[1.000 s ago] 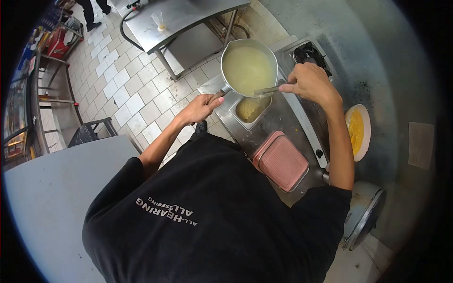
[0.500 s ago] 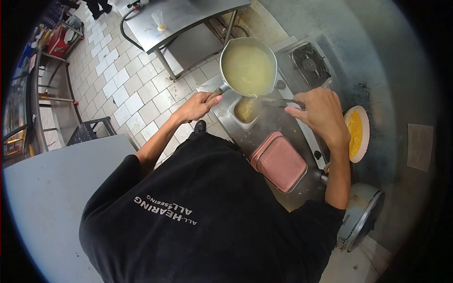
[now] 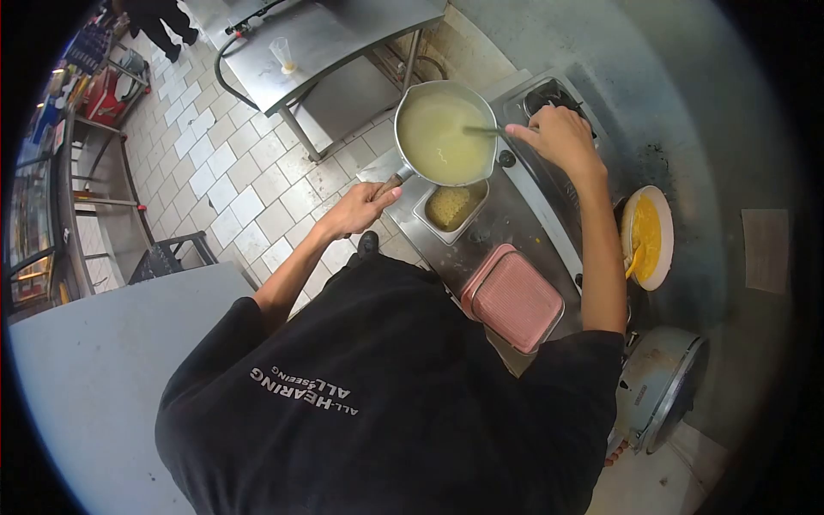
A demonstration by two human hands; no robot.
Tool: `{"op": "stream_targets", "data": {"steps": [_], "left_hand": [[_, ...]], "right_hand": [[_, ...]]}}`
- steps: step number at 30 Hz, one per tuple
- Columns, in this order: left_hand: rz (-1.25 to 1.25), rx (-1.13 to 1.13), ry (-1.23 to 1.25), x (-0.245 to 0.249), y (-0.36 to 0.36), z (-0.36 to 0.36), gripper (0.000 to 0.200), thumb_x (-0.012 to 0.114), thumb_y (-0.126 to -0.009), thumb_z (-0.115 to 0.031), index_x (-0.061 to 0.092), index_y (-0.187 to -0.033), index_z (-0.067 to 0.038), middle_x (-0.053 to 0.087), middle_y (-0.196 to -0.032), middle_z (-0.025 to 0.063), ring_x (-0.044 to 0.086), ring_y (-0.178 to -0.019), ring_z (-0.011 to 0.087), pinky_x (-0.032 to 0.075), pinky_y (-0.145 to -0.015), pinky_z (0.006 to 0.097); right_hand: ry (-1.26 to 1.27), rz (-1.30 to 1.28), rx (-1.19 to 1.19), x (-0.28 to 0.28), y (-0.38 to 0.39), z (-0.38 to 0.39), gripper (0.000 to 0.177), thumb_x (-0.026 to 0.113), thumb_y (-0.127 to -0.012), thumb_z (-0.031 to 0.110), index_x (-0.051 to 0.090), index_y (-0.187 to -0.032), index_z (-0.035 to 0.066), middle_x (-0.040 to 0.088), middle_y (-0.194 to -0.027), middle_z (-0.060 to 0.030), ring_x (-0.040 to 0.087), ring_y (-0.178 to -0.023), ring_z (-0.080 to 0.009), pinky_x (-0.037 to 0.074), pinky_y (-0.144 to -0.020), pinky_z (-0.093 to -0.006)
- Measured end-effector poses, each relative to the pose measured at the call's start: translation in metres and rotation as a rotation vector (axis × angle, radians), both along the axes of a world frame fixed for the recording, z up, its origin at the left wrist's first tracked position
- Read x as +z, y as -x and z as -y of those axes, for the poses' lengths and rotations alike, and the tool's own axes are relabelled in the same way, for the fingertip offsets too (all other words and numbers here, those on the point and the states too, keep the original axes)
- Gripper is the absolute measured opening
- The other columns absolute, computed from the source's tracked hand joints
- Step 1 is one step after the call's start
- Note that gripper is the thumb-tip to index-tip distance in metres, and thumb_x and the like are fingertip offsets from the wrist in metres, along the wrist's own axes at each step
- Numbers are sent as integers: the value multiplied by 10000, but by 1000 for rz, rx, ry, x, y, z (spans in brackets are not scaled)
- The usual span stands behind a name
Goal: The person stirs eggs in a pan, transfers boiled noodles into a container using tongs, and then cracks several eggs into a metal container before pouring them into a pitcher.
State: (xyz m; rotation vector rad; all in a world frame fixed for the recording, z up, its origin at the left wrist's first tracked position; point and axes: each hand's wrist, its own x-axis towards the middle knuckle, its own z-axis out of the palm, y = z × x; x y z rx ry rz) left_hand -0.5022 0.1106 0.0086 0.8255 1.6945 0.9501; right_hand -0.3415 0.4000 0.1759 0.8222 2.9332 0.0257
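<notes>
Head view, only one to go through, and from where I'm standing: left hand [image 3: 369, 209] has its fingers wrapped round the wooden handle [image 3: 389, 184] of a saucepan [image 3: 398, 133], pan out past the knuckles, away from the body and to the right; handle's long axis slants from the hand up toward the pan. Pan holds cloudy, pale yellow liquid [image 3: 433, 120], surface roughly level, a small light squiggle floating near the body-side rim. Right hand [image 3: 558, 137] is clamped on a slim dark utensil [image 3: 486, 131], thumb along it; tongs or something else, can't tell. Its long axis runs nearly sideways, right to left, tip inside the pan's outline; can't tell how deep it dips. Key relation: the rectangular steel container [image 3: 434, 225] with yellow, noodle-like bits [image 3: 448, 206] sits on the steel counter [image 3: 506, 227] just on the body side of the pan, whose near rim overlaps the container's far edge from here; touching or apart, can't say. Container lies right of the left hand, and left and bodyward of the right; left hand is nearer. Pink ribbed tray [image 3: 519, 296] further bodyward, gas burner [image 3: 542, 93] under or behind the right hand, pale bowl [image 3: 669, 257] of yellow food well off to the right.
</notes>
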Motion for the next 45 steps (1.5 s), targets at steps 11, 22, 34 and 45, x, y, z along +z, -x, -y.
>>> {"op": "stream_targets", "data": {"steps": [11, 22, 34, 45], "left_hand": [[6, -27, -18, 13, -4, -2, 474, 527, -984, -478, 412, -707, -111, 349, -526, -63, 330, -412, 53, 273, -381, 264], [31, -30, -6, 8, -1, -4, 478, 521, -988, -474, 415, -698, -109, 349, -525, -61, 329, -418, 53, 281, -382, 269], [-1, 10, 31, 12, 5, -8, 528, 553, -961, -499, 470, -675, -64, 388, -563, -25, 361, -503, 89, 320, -465, 310], [-79, -8, -23, 1, 2, -8, 499, 524, -984, -477, 415, -687, -92, 342, -539, -53, 337, -481, 66, 295, -437, 288]], "right_hand": [[427, 102, 148, -10, -7, -1, 416, 726, -777, 445, 749, -828, 34, 619, -626, -187, 625, -623, -333, 485, -637, -396], [376, -30, 212, 41, -37, 25, 351, 742, -779, 381, 743, -879, 44, 625, -651, -181, 580, -583, -324, 435, -582, -392], [192, -26, 203, 69, -54, 55, 417, 736, -764, 447, 736, -824, 34, 604, -622, -196, 609, -641, -382, 460, -626, -440], [148, 103, -35, 2, 9, 18, 623, 622, -824, 612, 720, -711, 7, 642, -661, -216, 657, -701, -406, 511, -673, -458]]}}
